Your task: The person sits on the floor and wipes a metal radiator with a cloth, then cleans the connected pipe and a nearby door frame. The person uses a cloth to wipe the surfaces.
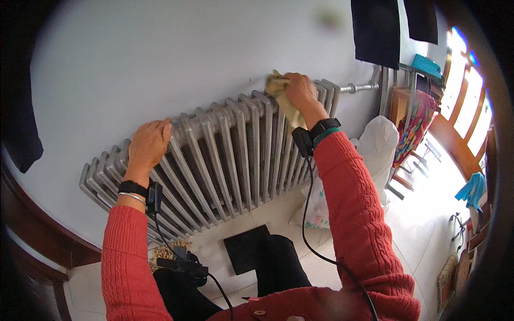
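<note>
A silver-painted column radiator (225,120) stands along the white wall before me, its sections fanned by the lens. My right hand (302,91) grips a crumpled beige cloth (292,108) at the top of the radiator, towards its right end. Part of the cloth hangs down over the front of the sections. Further left, my left hand (149,142) is closed over the radiator's top edge, and its fingertips are partly hidden. Straps with small black devices sit on both wrists, with cables running down from them.
A dark square board (245,244) lies on the tiled floor below the radiator, beside my legs. White plastic bags (377,140) stand at the right end, near a metal rack (410,100) with a patterned cloth. A pipe (357,88) leaves the radiator there. Dark fabric (375,32) hangs above.
</note>
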The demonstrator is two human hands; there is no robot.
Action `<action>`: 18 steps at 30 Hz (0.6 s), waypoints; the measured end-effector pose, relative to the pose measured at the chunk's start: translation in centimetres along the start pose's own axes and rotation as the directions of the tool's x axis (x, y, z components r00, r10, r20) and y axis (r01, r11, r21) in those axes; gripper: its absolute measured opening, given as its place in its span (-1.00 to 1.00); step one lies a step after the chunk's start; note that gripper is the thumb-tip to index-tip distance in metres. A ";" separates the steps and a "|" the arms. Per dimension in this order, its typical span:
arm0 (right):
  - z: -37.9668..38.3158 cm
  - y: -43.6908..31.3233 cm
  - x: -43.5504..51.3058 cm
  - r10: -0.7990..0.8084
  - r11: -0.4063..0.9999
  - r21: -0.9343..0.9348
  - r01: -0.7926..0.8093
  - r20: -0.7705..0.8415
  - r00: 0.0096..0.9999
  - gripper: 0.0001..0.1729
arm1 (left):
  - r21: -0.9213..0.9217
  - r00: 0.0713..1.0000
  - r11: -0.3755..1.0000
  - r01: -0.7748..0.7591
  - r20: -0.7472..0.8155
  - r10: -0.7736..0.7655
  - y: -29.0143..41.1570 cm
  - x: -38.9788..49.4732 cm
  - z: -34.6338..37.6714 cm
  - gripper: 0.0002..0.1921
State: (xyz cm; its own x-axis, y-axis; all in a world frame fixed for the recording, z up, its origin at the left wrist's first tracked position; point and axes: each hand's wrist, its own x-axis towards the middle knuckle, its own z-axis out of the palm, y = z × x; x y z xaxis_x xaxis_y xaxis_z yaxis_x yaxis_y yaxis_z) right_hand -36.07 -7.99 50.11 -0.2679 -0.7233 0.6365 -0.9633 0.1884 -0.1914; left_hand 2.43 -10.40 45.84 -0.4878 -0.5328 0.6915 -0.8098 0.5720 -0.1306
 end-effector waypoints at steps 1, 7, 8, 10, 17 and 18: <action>0.2 -0.2 0.2 -0.072 0.997 -0.013 0.072 0.012 0.997 -0.71 | -0.001 0.997 0.999 0.042 0.067 -0.041 0.0 0.0 -0.1 -0.59; 3.7 -10.2 -3.3 -0.360 0.933 0.078 0.352 0.158 0.919 -0.60 | 0.032 0.994 0.997 0.070 0.079 -0.072 0.4 0.0 -0.5 -0.61; 3.8 -12.7 -4.5 -0.424 0.893 0.200 0.403 0.077 0.902 -0.64 | 0.041 0.993 0.996 0.076 0.090 -0.079 0.4 -0.1 -0.5 -0.62; 3.4 -16.9 -6.7 -0.496 0.785 0.394 0.478 -0.063 0.866 -0.69 | 0.038 0.996 0.997 0.063 0.060 -0.065 0.3 -0.2 -0.4 -0.63; -0.6 -14.7 -9.3 -0.487 0.385 0.918 0.094 0.116 0.866 -0.59 | 0.097 0.979 0.987 0.131 0.143 -0.144 0.0 0.2 0.0 -0.60; -0.6 -13.8 -9.9 -0.463 0.350 0.935 -0.047 0.217 0.859 -0.52 | 0.074 0.980 0.987 0.140 0.134 -0.149 0.1 0.2 0.0 -0.62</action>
State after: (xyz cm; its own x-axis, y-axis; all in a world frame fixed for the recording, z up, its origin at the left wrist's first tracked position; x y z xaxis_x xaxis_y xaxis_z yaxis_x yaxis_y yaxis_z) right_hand -20.11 -2.99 46.91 0.2201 -0.8527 0.4738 -0.3076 -0.5216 -0.7958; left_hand 2.24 -10.44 46.01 -0.4011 -0.6908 0.6016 -0.8919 0.4442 -0.0846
